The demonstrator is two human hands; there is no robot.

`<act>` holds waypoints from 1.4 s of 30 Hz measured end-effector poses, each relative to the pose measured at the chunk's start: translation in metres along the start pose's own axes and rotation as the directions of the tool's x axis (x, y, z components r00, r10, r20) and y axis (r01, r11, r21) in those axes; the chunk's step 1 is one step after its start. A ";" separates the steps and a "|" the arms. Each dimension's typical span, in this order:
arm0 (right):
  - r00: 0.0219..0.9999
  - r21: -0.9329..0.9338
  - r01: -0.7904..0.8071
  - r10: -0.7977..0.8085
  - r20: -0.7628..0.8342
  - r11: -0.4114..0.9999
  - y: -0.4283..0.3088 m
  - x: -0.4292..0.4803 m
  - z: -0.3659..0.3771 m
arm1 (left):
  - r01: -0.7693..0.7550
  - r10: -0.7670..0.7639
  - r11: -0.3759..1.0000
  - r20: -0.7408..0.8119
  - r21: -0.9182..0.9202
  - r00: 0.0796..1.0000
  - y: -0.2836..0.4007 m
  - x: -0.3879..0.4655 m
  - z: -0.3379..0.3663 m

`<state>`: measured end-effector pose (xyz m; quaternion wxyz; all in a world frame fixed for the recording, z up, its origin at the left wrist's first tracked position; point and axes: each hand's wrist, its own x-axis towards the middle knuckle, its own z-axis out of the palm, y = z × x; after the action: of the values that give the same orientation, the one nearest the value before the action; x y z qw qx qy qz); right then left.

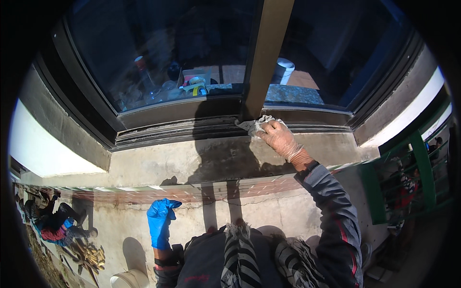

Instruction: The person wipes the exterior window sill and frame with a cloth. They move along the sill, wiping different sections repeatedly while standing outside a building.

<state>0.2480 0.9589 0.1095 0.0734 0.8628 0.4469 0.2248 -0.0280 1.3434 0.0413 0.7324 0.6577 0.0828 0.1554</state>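
My right hand, in a thin clear plastic glove, grips a crumpled grey-white cloth. It presses the cloth to the lower window frame, at the foot of the brown metal upright. To the left of the cloth runs the dark sliding-window track, with pale dirt along its grooves. Below the track lies the stained concrete sill, partly under my shadow. Lower down, my left hand wears a blue rubber glove. Its fingers are curled in, with nothing visible in them, and it hangs apart from the wall.
Behind the glass stand a white bucket and a cluttered box. A white bucket sits on the ground at lower left. Beyond it, a person sits by a pile of corn cobs. A green metal gate stands right.
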 end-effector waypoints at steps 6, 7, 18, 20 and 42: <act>0.960 0.041 -0.274 0.270 0.077 0.961 0.025 -0.056 0.006 | 0.109 -0.108 0.994 -0.011 0.028 0.994 0.001 0.001 0.003; 0.936 0.057 -0.346 0.340 0.094 0.936 0.030 -0.067 0.009 | 0.126 -0.126 0.992 -0.012 0.031 0.992 0.003 0.002 0.006; 0.560 -0.076 -0.822 0.826 0.069 0.564 0.055 -0.157 0.041 | 0.057 -0.066 0.991 0.074 0.118 0.995 0.011 0.005 0.008; 0.544 0.000 -0.839 0.839 0.003 0.544 0.044 -0.148 0.047 | 0.036 -0.042 0.997 0.094 0.062 0.995 0.008 0.008 0.004; 0.787 0.052 -0.553 0.500 0.362 0.832 -0.141 0.082 0.023 | 0.145 -0.173 0.973 0.149 0.181 0.974 0.016 0.038 -0.020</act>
<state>0.1951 1.1101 0.0692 0.0147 0.9813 0.1848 0.0518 -0.0007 1.3767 0.0576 0.6885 0.7191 0.0878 0.0340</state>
